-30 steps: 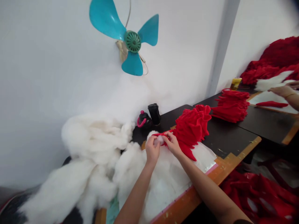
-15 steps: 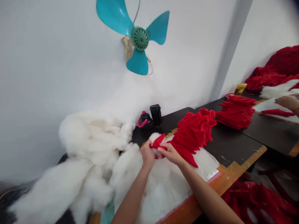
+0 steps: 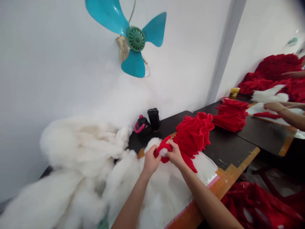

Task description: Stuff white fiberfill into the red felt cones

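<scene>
Left hand (image 3: 150, 161) and right hand (image 3: 175, 155) together, clamped on one red fabric piece (image 3: 164, 147), above the dark table's (image 3: 228, 149) left end.

Count: white filling (image 3: 163, 152) showing at one opening; near red stack (image 3: 193, 135); far red stack (image 3: 231, 116); one co-worker's hand (image 3: 274, 106). Risk: slackened grip could let filling slip out.

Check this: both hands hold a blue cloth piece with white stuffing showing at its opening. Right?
Not right: the cloth piece is red, not blue, as the head view shows. The left hand and right hand hold it, with white stuffing showing at its opening.
</scene>
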The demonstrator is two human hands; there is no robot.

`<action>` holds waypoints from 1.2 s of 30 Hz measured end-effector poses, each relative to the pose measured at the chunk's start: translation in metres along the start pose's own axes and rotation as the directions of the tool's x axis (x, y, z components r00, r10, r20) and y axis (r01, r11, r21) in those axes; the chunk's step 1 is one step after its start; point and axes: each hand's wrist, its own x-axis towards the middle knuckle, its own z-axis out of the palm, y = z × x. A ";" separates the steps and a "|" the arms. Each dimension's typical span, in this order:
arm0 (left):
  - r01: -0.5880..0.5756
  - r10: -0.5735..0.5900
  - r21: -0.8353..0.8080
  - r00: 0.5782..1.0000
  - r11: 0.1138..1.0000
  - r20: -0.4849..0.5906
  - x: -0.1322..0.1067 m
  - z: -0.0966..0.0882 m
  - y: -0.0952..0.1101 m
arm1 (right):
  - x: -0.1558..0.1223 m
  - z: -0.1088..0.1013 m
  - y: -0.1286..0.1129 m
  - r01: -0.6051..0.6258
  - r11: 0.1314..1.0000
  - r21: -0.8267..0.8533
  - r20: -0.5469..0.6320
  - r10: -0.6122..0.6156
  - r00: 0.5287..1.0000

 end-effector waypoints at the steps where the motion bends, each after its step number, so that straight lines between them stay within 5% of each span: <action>1: 0.010 -0.008 0.036 0.998 0.999 -0.064 0.000 0.000 -0.003 | -0.002 0.002 -0.003 -0.011 1.000 0.029 0.075 0.009 0.997; 5: 0.058 -0.043 0.066 0.979 0.996 -0.200 0.001 -0.006 -0.011 | -0.005 0.011 -0.008 -0.013 0.999 0.052 0.173 0.004 0.985; 13: -0.120 0.122 0.032 0.990 0.992 -0.069 -0.005 -0.001 0.011 | -0.002 0.008 0.002 -0.034 0.998 0.045 -0.082 0.038 0.996; 16: -0.212 0.211 0.004 0.973 0.977 0.091 -0.014 0.005 0.025 | -0.001 0.004 0.003 0.001 0.999 -0.053 -0.263 -0.015 0.965; 18: -0.218 0.213 -0.016 0.930 0.976 0.299 -0.021 0.011 0.032 | 0.000 0.001 0.003 -0.022 0.999 0.026 -0.379 0.030 0.925; 20: -0.189 0.175 0.000 0.907 0.982 0.382 -0.025 0.018 0.035 | 0.001 -0.001 0.001 -0.028 0.990 0.141 -0.420 0.085 0.903; 24: -0.167 0.159 0.091 0.983 0.982 0.089 -0.022 0.025 0.025 | -0.001 -0.001 -0.004 -0.004 0.988 0.153 -0.245 0.042 0.969; 29: -0.108 0.127 0.141 0.982 0.984 -0.140 -0.012 0.012 0.011 | -0.002 0.003 -0.005 -0.019 0.995 0.099 0.053 0.014 0.999; 32: -0.130 0.139 0.123 0.988 0.984 -0.068 -0.012 0.006 0.012 | -0.003 0.005 -0.002 -0.005 0.999 0.052 0.003 0.004 1.000; 36: -0.277 0.260 0.083 0.949 0.957 0.177 -0.020 0.013 0.020 | -0.006 0.006 -0.003 -0.008 0.999 -0.048 -0.153 0.000 0.988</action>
